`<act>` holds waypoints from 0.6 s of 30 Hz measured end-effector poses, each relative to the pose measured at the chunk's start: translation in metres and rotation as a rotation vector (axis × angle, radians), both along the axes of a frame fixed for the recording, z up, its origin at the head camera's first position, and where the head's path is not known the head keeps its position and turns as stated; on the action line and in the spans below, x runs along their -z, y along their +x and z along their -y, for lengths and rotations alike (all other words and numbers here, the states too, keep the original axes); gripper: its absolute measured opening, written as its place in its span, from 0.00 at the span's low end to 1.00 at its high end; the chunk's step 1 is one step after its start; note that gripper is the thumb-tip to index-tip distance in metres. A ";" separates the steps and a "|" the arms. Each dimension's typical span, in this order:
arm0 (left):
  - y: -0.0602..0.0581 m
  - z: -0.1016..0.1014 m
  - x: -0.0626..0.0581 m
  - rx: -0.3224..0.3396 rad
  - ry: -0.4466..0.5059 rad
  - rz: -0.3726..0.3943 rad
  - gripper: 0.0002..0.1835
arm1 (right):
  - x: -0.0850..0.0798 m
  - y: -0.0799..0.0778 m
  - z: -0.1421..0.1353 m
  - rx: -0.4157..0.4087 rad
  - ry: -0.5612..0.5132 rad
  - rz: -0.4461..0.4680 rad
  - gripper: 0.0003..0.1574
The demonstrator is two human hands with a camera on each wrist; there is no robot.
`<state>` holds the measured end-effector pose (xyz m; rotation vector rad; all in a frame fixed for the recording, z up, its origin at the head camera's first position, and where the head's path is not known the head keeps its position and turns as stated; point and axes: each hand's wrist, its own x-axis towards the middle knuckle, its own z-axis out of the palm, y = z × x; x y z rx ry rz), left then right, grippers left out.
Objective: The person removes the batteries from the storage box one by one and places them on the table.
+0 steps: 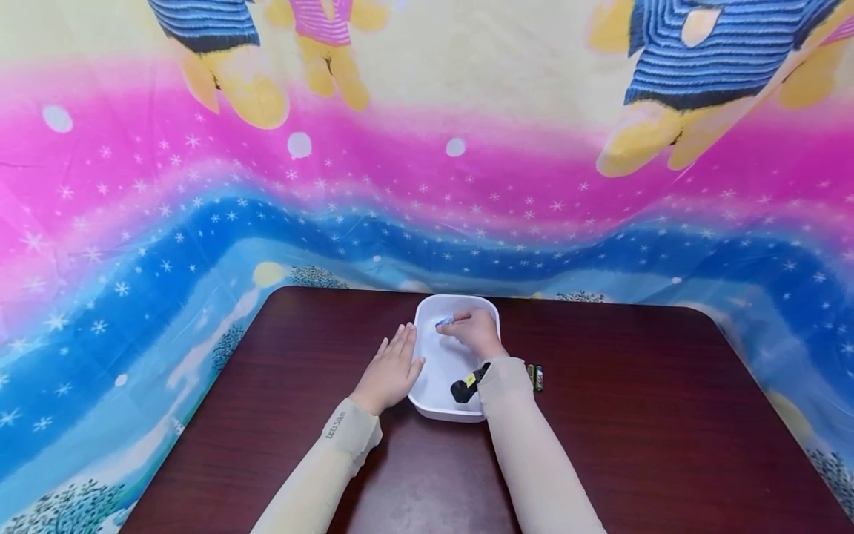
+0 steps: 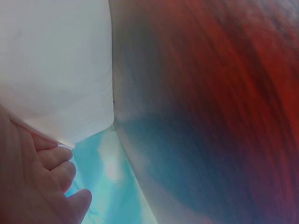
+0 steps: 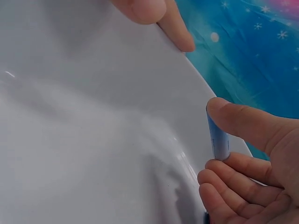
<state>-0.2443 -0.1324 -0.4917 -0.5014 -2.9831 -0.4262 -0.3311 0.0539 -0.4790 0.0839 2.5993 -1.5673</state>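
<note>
A white tray [image 1: 440, 406] stands near the far edge of the brown table. My left hand [image 1: 390, 371] lies along its left side, fingers straight and touching the rim; the left wrist view shows these fingers [image 2: 65, 175] against the outer wall. Over the far part of the tray, my right hand [image 1: 477, 331] pinches a small blue battery [image 3: 218, 140] between thumb and fingers. The battery stands nearly upright in the right wrist view, its ends covered by the thumb and a fingertip. Fingertips of the left hand [image 3: 149, 9] show at the opposite rim there.
Dark batteries [image 1: 536, 377] lie on the table [image 1: 640, 415] just right of the tray, partly behind the right sleeve. A black wrist camera [image 1: 465, 387] hangs from the right wrist over the tray. A patterned cloth [image 1: 414, 185] hangs behind the table.
</note>
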 end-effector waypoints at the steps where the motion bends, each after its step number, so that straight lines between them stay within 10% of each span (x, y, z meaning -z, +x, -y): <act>1: 0.000 0.000 0.000 -0.001 -0.003 0.003 0.34 | -0.001 0.001 0.000 -0.003 -0.012 0.007 0.28; 18: 0.000 0.000 0.001 -0.001 -0.008 0.000 0.35 | -0.016 0.010 -0.008 -0.026 -0.031 -0.023 0.27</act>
